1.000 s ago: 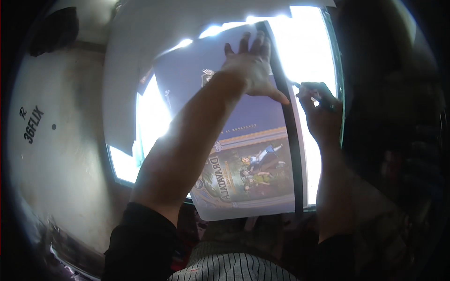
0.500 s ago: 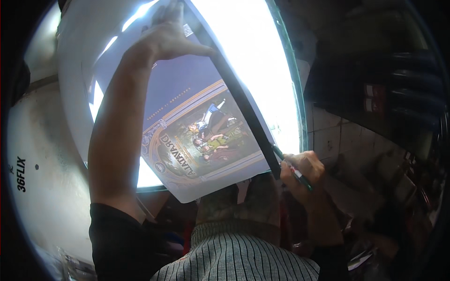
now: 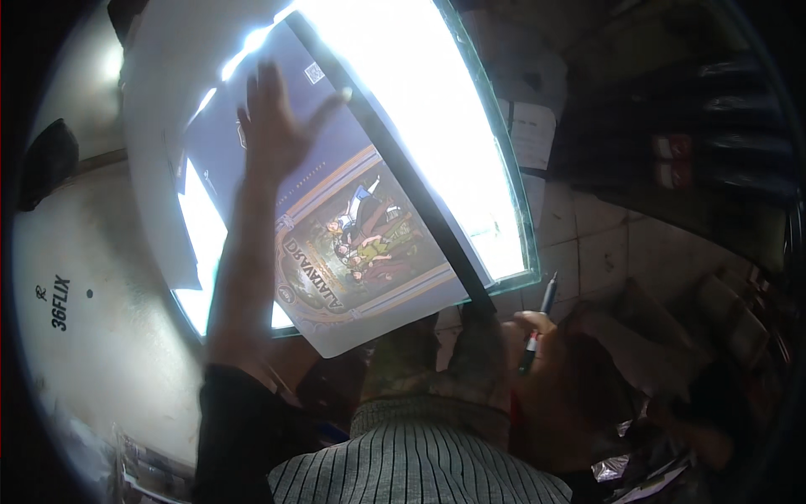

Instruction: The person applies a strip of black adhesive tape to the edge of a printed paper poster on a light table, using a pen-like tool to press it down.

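Printed sheet: my purple, illustrated sheet (image 3: 361, 202) lies on the glowing light table (image 3: 437, 151), its lower corner hanging past the near edge. The lettering reads mirrored, so I judge it lies face down, lit through from below.
Dark strip: a long, straight dark strip (image 3: 395, 157) runs along the sheet's right side, probably as a straightedge; its near end juts past the glass.
Left hand: my left hand (image 3: 281, 122) lies over the sheet, fingers loosely together, thumb stretched wide to the strip, apparently to steady both. I cannot tell how hard it presses.
Right hand: my right hand (image 3: 514, 332) is off the sheet, near the table's lower right corner, pinching a pen.
Pen: the pen (image 3: 548, 294) points upward, away from the sheet; my grip hides its middle.
Hard to see: my left forearm covers part of the sheet, glare whitens the glass, and shadow swallows most of my right fingers.
Farther out: pale paper (image 3: 155, 185) left, tiled floor (image 3: 596, 252) right.
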